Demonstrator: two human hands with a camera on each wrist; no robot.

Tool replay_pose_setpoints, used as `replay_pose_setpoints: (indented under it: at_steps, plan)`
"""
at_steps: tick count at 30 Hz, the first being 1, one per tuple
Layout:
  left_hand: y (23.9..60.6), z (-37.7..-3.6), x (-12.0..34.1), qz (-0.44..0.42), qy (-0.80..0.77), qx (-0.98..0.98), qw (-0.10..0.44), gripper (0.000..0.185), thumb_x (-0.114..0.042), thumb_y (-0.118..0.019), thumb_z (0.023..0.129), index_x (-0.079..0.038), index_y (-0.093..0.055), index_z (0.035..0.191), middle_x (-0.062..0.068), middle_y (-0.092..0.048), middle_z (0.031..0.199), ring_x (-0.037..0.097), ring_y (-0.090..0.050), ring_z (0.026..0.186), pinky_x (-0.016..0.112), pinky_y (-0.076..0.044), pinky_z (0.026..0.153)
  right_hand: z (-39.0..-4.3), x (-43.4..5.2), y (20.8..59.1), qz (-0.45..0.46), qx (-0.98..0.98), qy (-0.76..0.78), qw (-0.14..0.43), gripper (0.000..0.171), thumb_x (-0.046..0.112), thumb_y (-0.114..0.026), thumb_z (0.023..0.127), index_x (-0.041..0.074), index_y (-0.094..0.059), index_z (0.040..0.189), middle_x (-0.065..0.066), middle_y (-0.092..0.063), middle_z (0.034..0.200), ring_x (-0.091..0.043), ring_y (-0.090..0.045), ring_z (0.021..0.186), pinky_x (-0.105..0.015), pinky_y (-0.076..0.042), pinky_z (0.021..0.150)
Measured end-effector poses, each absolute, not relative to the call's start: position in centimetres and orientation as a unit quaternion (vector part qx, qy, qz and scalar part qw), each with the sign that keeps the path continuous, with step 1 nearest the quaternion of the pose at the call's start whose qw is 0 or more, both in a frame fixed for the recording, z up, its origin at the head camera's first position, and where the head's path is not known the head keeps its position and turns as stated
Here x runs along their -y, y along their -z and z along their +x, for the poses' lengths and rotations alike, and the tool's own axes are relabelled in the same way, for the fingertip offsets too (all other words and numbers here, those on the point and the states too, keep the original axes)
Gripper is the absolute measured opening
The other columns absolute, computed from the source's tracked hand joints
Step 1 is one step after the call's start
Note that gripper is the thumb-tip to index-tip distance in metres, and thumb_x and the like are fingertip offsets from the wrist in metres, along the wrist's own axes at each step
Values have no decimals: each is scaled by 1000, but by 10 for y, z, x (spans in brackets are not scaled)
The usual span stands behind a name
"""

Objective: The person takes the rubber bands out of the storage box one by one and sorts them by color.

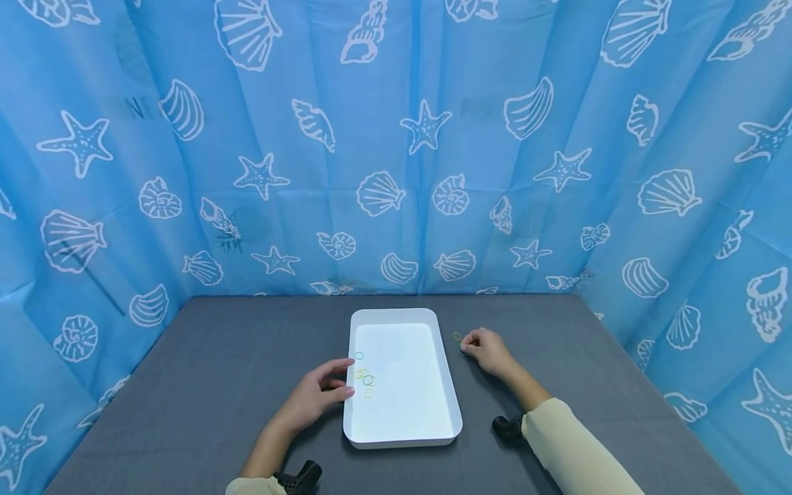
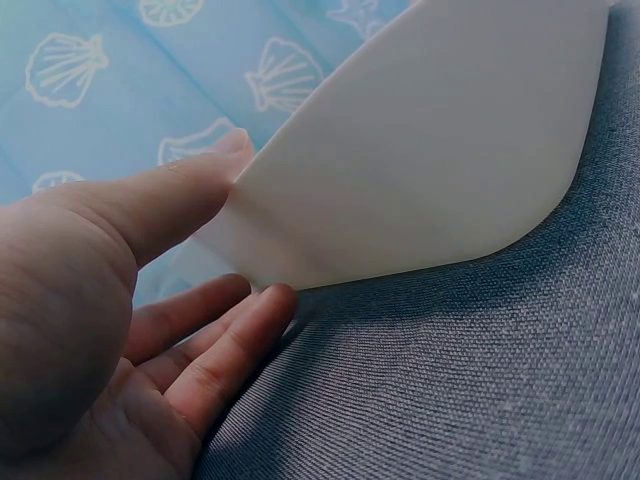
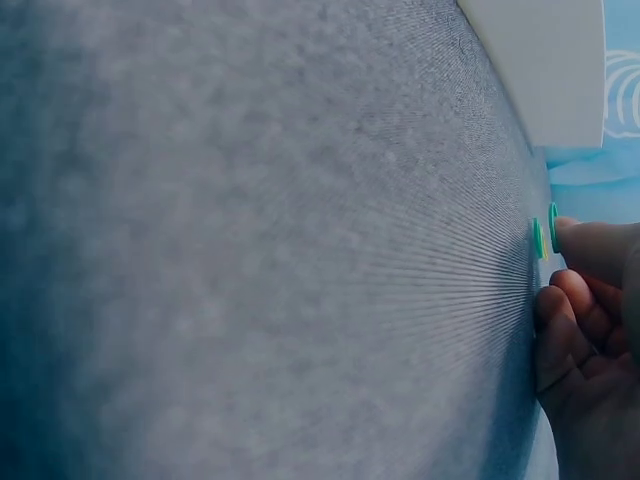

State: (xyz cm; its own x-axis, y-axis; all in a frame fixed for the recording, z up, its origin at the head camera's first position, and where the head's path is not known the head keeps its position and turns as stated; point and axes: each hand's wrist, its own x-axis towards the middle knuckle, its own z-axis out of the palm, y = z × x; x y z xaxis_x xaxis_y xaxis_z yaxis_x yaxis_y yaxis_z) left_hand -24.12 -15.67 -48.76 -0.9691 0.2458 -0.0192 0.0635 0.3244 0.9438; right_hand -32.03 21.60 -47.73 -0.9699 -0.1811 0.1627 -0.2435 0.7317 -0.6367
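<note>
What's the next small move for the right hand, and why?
Probably carry the thin green ring into the white rectangular tray: the right hand appears to pinch it just outside the tray's right wall, similar thin coloured rings lie inside, and the left hand touches the opposite wall.

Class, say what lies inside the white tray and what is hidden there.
Inside the white tray lie several thin yellow and green rings, near its left side. The left hand slightly overlaps the tray's left edge; whatever lies behind that hand cannot be seen.
</note>
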Motion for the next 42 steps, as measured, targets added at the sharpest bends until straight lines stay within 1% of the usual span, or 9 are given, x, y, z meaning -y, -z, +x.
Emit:
replay_pose_setpoints:
  at_steps: [5, 10, 14, 16, 20, 26, 30, 37, 42]
  plan:
    - [488, -242, 157, 101, -575, -808, 80, 55, -25, -75, 87, -16, -55, 138, 13, -53, 136, 22, -59, 97, 34, -47, 77, -321, -216, 477, 120, 934, -333, 47, 4, 1, -67, 89, 2, -68, 85, -5, -58, 83, -19, -54, 75, -40, -46, 71]
    - [488, -242, 155, 112, -586, -799, 78, 54, -20, -74, 88, -13, -54, 138, 15, -52, 136, 22, -59, 97, 35, -47, 77, -321, -217, 477, 112, 937, -329, 47, 6, 1, -68, 89, 3, -68, 83, -4, -57, 81, -18, -53, 74, -39, -46, 70]
    - [471, -233, 152, 112, -586, -798, 81, 52, -13, -71, 90, -7, -52, 138, 19, -52, 135, 25, -58, 97, 35, -47, 77, -321, -217, 477, 107, 938, -326, 46, 7, 2, -67, 89, 3, -68, 82, -3, -56, 81, -17, -52, 73, -38, -45, 70]
    - [468, -230, 151, 106, -583, -802, 80, 51, -11, -70, 90, -6, -52, 138, 20, -52, 135, 25, -58, 97, 35, -47, 78, -321, -217, 477, 106, 939, -325, 46, 7, 2, -68, 89, 4, -68, 82, -3, -56, 80, -17, -52, 73, -38, -45, 70]
    - [479, -237, 152, 102, -577, -807, 76, 51, -12, -70, 90, -8, -52, 138, 19, -52, 135, 24, -58, 97, 35, -46, 78, -322, -217, 475, 108, 938, -327, 45, 6, 2, -68, 88, 3, -69, 82, -3, -60, 80, -17, -55, 73, -39, -46, 70]
    - [489, -242, 154, 103, -572, -811, 73, 53, -13, -70, 90, -7, -52, 139, 19, -52, 136, 23, -58, 98, 36, -47, 78, -326, -218, 470, 108, 933, -343, 29, 4, 3, -68, 89, 2, -70, 87, -3, -65, 82, -17, -57, 76, -39, -47, 72]
    - [487, -241, 155, 98, -574, -809, 73, 52, -14, -71, 90, -9, -52, 139, 17, -52, 136, 22, -58, 98, 35, -47, 78, -327, -218, 466, 103, 923, -370, 16, 4, 3, -66, 91, 1, -69, 91, -5, -65, 85, -18, -57, 76, -36, -46, 69]
    - [481, -237, 154, 96, -577, -808, 70, 51, -10, -70, 90, -7, -52, 139, 19, -52, 136, 25, -58, 97, 37, -46, 79, -331, -216, 457, 98, 907, -407, 32, 10, 4, -62, 94, -4, -67, 99, -9, -65, 90, -20, -55, 78, -34, -45, 67]
    - [487, -240, 156, 93, -575, -810, 69, 53, -16, -72, 89, -13, -54, 138, 15, -53, 135, 21, -58, 96, 35, -46, 78, -336, -211, 452, 88, 904, -417, 35, 12, 8, -62, 95, -2, -67, 102, -9, -64, 93, -22, -56, 81, -35, -45, 68]
